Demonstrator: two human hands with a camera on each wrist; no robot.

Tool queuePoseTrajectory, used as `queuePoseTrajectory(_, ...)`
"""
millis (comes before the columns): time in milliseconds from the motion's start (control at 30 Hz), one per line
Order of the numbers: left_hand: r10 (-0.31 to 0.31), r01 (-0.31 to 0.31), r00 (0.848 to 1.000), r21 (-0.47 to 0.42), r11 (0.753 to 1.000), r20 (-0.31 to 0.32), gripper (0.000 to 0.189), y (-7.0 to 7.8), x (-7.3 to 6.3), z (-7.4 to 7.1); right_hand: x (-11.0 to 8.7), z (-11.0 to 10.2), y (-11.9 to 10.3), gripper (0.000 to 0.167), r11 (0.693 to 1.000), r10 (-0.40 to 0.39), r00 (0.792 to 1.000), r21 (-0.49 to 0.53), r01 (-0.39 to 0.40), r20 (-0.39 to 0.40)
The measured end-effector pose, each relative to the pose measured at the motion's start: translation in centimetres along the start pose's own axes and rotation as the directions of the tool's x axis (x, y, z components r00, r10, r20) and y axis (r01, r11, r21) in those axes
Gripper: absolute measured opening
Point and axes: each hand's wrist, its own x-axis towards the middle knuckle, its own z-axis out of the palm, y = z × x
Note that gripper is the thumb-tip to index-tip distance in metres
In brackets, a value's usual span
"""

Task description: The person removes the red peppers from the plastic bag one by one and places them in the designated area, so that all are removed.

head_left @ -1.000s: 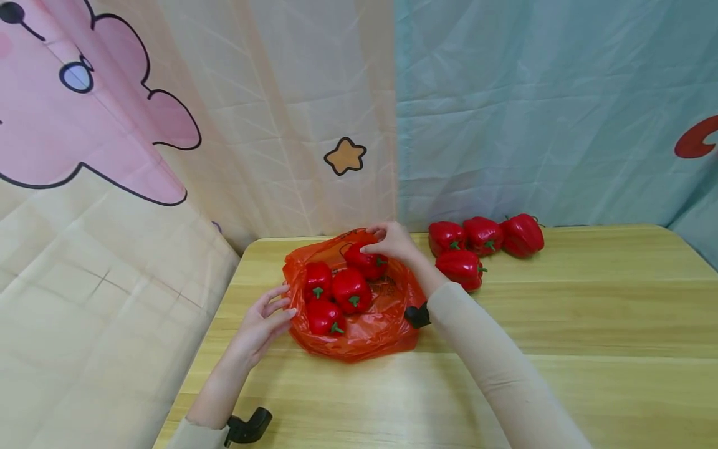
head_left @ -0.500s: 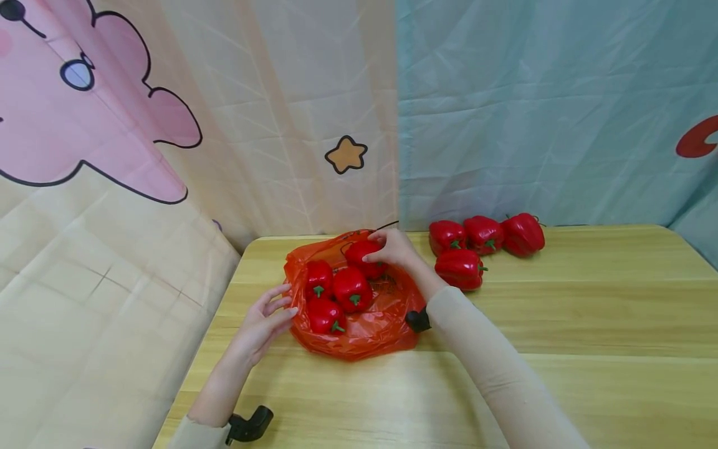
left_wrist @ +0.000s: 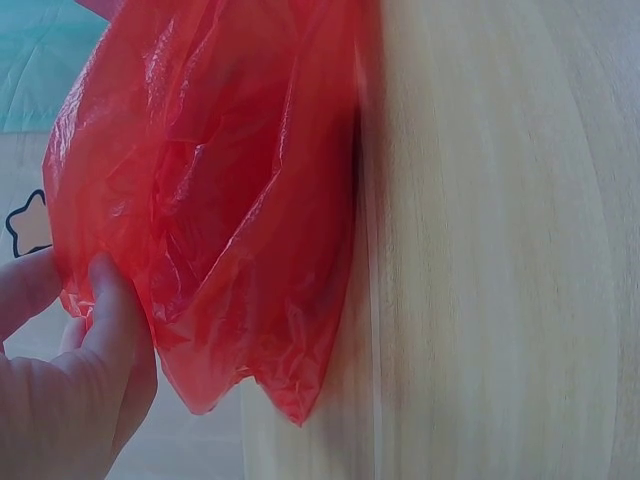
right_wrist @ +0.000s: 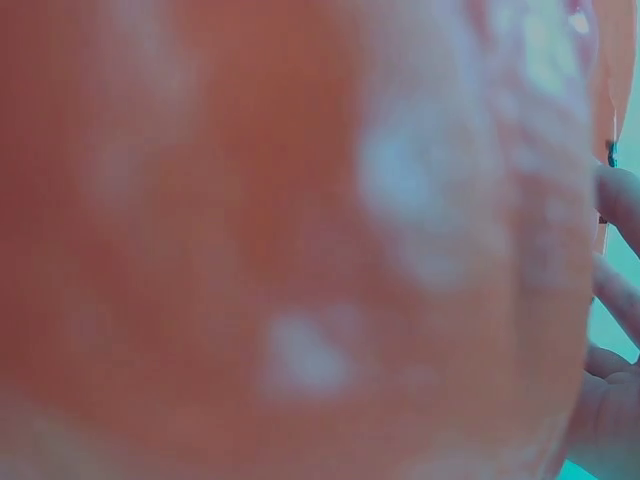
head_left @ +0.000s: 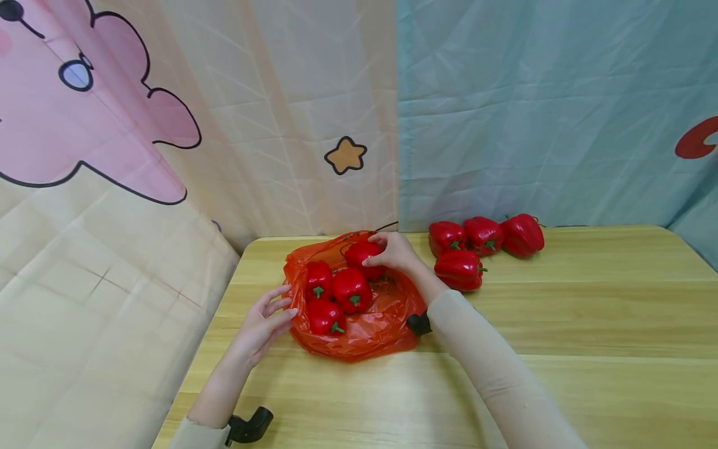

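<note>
An orange-red plastic bag (head_left: 387, 333) lies with its mouth spread on the wooden table. Inside it are several red bell peppers with green stems, among them a front one (head_left: 326, 317) and a middle one (head_left: 352, 290). My right hand (head_left: 395, 252) reaches over the bag's far right side and grips a bell pepper (head_left: 359, 254) from above; its stem is hidden. At the bag's left rim, my left hand (head_left: 263, 324) holds the plastic between thumb and fingers, also visible in the left wrist view beside the crumpled bag (left_wrist: 220, 200). Blurred orange-red plastic fills most of the right wrist view.
To the right of the bag, a group of red bell peppers stands near the table's back edge: three in a row, such as the rightmost one (head_left: 523, 236), and one in front (head_left: 460, 270). A printed curtain (head_left: 505, 125) hangs behind the wooden table (head_left: 589, 324).
My right hand has shifted slightly lower over the pepper, whose stem is now covered. A thin dark strip has appeared behind the bag's far rim. The left hand stays in place.
</note>
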Motion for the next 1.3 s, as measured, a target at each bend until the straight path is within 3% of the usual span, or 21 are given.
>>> queuePoseTrajectory(733,-0.002,0.002,1.0,-0.015,1.0,0.005,0.055,-0.1,-0.2,0.1,-0.5,-0.2,-0.5,0.053,1.0,-0.016,1.0,-0.022,0.016,-0.01)
queuePoseTrajectory(933,0.01,-0.01,1.0,-0.033,0.999,0.014,0.055,-0.2,0.0,0.1,-0.9,-0.7,-1.1,0.053,0.996,-0.074,0.997,-0.045,0.073,-0.01)
queuePoseTrajectory(1300,0.01,-0.01,1.0,-0.022,1.0,0.017,0.055,-0.1,0.1,0.0,-1.3,-1.7,-1.8,0.053,0.998,-0.061,0.998,0.014,0.061,0.001)
